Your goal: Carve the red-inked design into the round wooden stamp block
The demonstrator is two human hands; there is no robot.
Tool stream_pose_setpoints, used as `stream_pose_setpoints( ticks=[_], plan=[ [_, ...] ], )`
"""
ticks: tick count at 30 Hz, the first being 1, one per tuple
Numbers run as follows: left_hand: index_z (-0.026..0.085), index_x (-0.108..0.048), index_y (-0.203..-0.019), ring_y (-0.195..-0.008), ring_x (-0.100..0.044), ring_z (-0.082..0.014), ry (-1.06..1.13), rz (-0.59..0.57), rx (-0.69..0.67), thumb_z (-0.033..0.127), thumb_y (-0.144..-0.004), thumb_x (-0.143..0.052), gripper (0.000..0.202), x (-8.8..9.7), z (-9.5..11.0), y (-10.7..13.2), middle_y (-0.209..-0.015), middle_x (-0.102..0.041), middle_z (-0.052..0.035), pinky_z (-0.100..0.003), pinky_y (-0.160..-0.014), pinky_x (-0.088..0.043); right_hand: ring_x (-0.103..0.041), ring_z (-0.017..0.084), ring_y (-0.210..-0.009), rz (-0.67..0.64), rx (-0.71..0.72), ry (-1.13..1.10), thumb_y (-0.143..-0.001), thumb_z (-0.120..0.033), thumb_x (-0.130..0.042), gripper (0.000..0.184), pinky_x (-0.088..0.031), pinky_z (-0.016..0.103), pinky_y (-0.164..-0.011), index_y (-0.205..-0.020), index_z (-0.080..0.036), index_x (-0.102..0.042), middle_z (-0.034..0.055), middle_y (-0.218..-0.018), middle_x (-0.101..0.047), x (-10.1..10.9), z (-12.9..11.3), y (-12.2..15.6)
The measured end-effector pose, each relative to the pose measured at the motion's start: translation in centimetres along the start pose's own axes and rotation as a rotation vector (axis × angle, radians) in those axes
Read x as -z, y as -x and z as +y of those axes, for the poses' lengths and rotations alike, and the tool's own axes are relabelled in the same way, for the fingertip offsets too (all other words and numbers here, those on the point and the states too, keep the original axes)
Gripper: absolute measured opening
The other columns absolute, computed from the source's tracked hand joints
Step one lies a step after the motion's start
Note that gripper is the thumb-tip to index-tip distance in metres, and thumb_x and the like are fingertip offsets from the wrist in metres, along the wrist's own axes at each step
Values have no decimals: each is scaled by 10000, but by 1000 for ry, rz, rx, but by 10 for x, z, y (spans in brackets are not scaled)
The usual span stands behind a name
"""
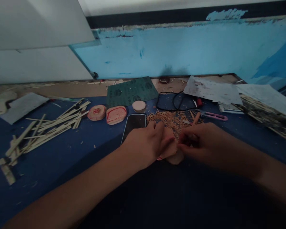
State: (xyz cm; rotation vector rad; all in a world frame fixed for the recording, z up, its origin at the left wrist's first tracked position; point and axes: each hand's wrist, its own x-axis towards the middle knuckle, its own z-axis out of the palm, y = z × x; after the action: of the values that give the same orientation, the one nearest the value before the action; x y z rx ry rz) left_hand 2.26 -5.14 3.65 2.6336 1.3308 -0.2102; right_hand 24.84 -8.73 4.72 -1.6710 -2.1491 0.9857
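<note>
A pale wooden piece [169, 149] with a red mark at its lower edge lies under my left hand [146, 143], whose fingers are closed on it. Beneath it shows part of another rounded light piece [176, 158]. My right hand [197, 140] is at the piece's right edge, thumb and fingers pinched together; whatever they hold is too small or hidden to make out. A phone [134, 122] with a dark screen lies partly behind my left wrist. Brown shavings [168, 118] are heaped just beyond both hands.
Thin wooden sticks [54, 130] lie at the left. Wooden pieces with red marks [116, 115] and a pale disc [139, 106] sit near green sandpaper [132, 92]. A pink utility knife [213, 115], a black cord [169, 101] and grey sheets [212, 90] are at the right.
</note>
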Motion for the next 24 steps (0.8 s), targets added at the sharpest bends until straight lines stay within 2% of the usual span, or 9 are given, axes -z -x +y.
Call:
stream_pose_setpoints(
  ticks=[3, 6, 9, 11, 14, 16, 18, 21, 24],
  plan=[
    [170, -602, -1263, -878, -773, -289, 26, 5, -6, 560, -1179, -422, 438, 2, -3, -1, -1226, -715, -136, -395, -681, -578, -551, 157, -583, -34, 48, -74, -938, -449, -729, 290, -353, 287, -488, -742, -235, -720, -18, -624, -642, 9, 3, 0],
    [175, -612, -1329, -938, -761, -273, 66, 55, -21, 494, -1188, -421, 398, 1, -8, -2, -1323, -681, -146, -395, -745, -595, -534, 147, -529, 55, 99, -54, -944, -413, -749, 207, -318, 291, -466, -855, -233, -802, -24, -590, -630, 16, 5, -6],
    [179, -637, -1336, -1041, -730, -270, 137, 97, -66, 467, -1194, -399, 399, -3, -11, -3, -1328, -655, -146, -402, -841, -608, -488, 131, -508, 99, 164, -135, -1075, -503, -630, 400, -316, 293, -470, -816, -224, -753, -25, -589, -563, 16, 2, -9],
    [187, -661, -1311, -1059, -706, -266, 177, 108, -99, 509, -1183, -422, 420, -4, -13, -3, -1301, -650, -141, -396, -865, -606, -540, 137, -579, 111, 229, -255, -1140, -565, -535, 514, -386, 281, -522, -800, -222, -712, -7, -666, -597, 14, -2, -8],
    [189, -696, -1263, -1016, -683, -263, 195, 109, -106, 542, -1167, -447, 443, -5, -13, -4, -1247, -647, -142, -386, -814, -586, -629, 163, -712, 135, 292, -339, -1174, -581, -478, 513, -472, 282, -623, -878, -231, -709, 20, -802, -677, 12, -7, -2],
    [182, -714, -1232, -1035, -668, -277, 190, 126, -125, 536, -1167, -446, 448, -6, -14, -5, -1213, -647, -145, -412, -853, -577, -621, 164, -707, 160, 300, -302, -1179, -564, -478, 495, -472, 291, -629, -865, -233, -669, 20, -801, -663, 12, -9, 2],
    [180, -725, -1202, -1096, -647, -302, 174, 165, -156, 535, -1165, -451, 451, -9, -15, -6, -1200, -654, -147, -475, -972, -560, -587, 154, -647, 171, 294, -252, -1168, -561, -515, 467, -447, 293, -586, -850, -240, -635, 5, -760, -627, 15, -11, 6],
    [179, -713, -1246, -1169, -627, -322, 213, 203, -191, 521, -1164, -455, 436, -17, -17, -10, -1255, -663, -149, -542, -1080, -517, -514, 132, -508, 102, 271, -172, -1126, -576, -602, 400, -380, 289, -472, -896, -259, -685, -21, -664, -595, 25, -11, 10],
    [174, -676, -1314, -1230, -624, -318, 323, 244, -237, 511, -1154, -488, 419, -26, -20, -15, -1311, -661, -145, -536, -1128, -510, -485, 128, -423, 105, 262, -44, -1079, -580, -666, 363, -316, 293, -391, -904, -272, -742, -15, -579, -609, 40, -1, 14]
  ],
)
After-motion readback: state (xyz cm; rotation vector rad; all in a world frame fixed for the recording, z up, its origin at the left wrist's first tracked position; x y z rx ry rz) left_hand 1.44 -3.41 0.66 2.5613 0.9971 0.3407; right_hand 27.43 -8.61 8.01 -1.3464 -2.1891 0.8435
